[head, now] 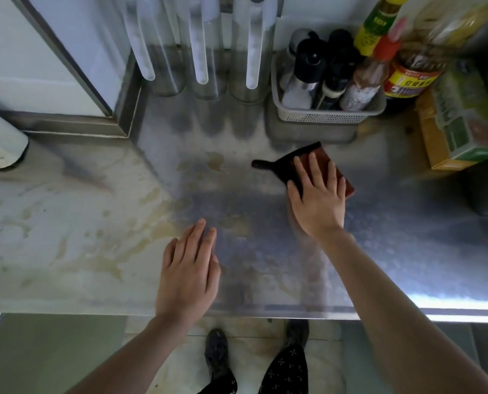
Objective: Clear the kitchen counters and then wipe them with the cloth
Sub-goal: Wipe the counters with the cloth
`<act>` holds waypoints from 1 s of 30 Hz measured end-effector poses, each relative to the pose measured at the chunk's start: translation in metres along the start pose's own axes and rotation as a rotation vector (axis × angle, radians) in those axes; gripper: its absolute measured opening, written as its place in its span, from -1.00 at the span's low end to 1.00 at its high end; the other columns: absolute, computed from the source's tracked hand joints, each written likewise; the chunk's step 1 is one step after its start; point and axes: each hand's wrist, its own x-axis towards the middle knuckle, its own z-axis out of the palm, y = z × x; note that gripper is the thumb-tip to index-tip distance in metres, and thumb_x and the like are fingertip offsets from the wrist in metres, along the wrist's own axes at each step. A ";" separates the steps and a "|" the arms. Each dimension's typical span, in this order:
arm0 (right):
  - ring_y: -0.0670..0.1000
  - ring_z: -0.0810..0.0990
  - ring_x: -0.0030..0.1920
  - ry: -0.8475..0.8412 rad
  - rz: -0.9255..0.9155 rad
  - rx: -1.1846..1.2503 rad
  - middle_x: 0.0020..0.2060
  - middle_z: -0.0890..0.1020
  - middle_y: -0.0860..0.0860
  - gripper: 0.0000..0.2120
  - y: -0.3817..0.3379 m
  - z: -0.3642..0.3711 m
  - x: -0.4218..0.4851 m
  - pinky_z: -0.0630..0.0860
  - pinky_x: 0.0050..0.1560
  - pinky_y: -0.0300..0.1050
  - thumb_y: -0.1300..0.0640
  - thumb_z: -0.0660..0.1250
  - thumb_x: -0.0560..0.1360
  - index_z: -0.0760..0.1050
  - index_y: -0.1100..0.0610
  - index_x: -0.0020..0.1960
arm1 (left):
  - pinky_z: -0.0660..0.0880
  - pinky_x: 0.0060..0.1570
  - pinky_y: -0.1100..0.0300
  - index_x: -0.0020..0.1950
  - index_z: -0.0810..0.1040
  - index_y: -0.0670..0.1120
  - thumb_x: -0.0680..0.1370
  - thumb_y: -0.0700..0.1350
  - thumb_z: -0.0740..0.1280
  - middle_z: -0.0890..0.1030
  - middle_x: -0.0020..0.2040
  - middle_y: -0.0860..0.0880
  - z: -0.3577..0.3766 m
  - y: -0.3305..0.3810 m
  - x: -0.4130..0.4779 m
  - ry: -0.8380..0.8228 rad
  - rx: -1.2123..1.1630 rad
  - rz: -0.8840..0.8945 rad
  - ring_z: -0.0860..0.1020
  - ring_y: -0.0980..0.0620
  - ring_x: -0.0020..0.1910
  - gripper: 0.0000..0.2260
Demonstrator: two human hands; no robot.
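Kitchen, mid-wipe: we press our right hand (318,199) flat on the cloth (322,163), fingers spread and laid over its near half, palm down, nothing pinched. The cloth lies on the stainless counter (407,251), right of centre, just in front of the grey basket (325,116). Our left hand (188,273) rests open near the front edge, fingers extended and close together, holding nothing.

Handling, as we judge it: the cloth is soft, light and folded, dark on one face and reddish on the other, w/ a loose tail trailing left. It'll bunch if we push from one corner, so a flat palm over the middle w/ even downward pressure looks best. It's prob. damp, though the blur makes that hard to confirm. The steel is smooth and likely slick where wet.

Count: 1 cloth. 2 hands. 3 tall clear cylinders (205,61) at the back wall. 1 basket holding approx. 4 bottles (308,72), packed too tight for a firm tally. Beside it 1 yellow-capped bottle (379,24), 1 large oil bottle (418,61) w/ red label, and 1 green-and-yellow box (461,123). Tan stains (100,251) spread over the left half of the counter, not yet wiped; too many to number.
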 end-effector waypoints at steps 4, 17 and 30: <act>0.21 -0.16 0.50 -0.001 0.062 0.061 0.53 -0.04 -0.03 -0.49 -0.032 0.005 -0.002 -0.18 0.45 0.20 -0.14 -0.08 0.60 -0.08 -0.11 0.52 | 0.32 0.28 -0.09 0.37 0.36 -0.15 0.56 -0.05 0.01 0.37 0.40 -0.14 0.001 -0.001 0.001 0.008 -0.002 0.005 0.34 -0.09 0.36 -0.58; 0.15 -0.17 0.51 0.011 0.177 0.050 0.53 -0.07 -0.04 -0.49 0.016 0.007 -0.080 -0.19 0.48 0.16 -0.16 -0.10 0.60 -0.11 -0.13 0.51 | 0.31 0.29 -0.11 0.36 0.36 -0.16 0.56 -0.06 0.01 0.36 0.40 -0.15 -0.002 -0.001 0.000 0.013 -0.022 0.012 0.34 -0.10 0.37 -0.58; 0.18 -0.13 0.51 0.010 0.219 0.074 0.53 0.00 -0.04 -0.42 -0.007 0.024 -0.162 -0.16 0.45 0.17 -0.24 -0.22 0.51 -0.05 -0.13 0.51 | 0.26 0.28 -0.06 0.34 0.38 -0.17 0.55 -0.07 0.03 0.35 0.41 -0.16 -0.001 -0.001 0.000 0.047 -0.072 0.036 0.32 -0.12 0.37 -0.60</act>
